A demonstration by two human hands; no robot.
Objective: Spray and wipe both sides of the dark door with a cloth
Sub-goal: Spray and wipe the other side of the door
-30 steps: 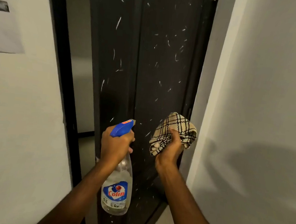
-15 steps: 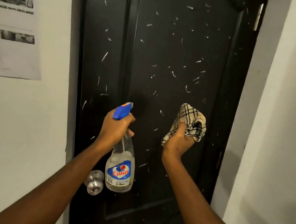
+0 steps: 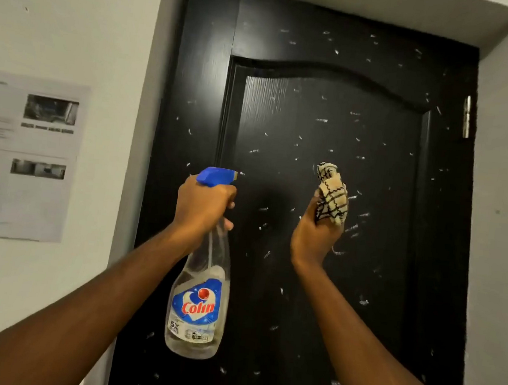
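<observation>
Door point(image 3: 316, 120), dark and flecked with many small white marks, stands directly ahead of both hands and fills the doorway. One second earlier it stood ajar, with a gap showing outboard of the left grip; that gap is now closed. The view has risen since then, so the arched top of the raised door panel now appears above both grips.

The right hand point(image 3: 314, 234) holds the cloth point(image 3: 332, 197) with fingers and thumb curled round its lower part. The cloth is checked, cream with dark lines, and projects upward out of the fist. It was a wider, looser bundle one second ago and is now bunched narrow and upright. Whether it touches the door cannot be determined.

The left hand point(image 3: 203, 204) grips the neck of the spray bottle point(image 3: 198, 305), fingers wrapped tight under the blue trigger head. The nozzle points away from the grip toward the door. The clear body, labelled "Colin", hangs below the fist.

Count: one door, one cloth, one spray bottle, two hands.

One metal hinge point(image 3: 466, 117) sits above and outboard of the right grip. One printed paper point(image 3: 21, 155) is fixed to the white wall point(image 3: 76, 17) outboard of the left grip.
</observation>
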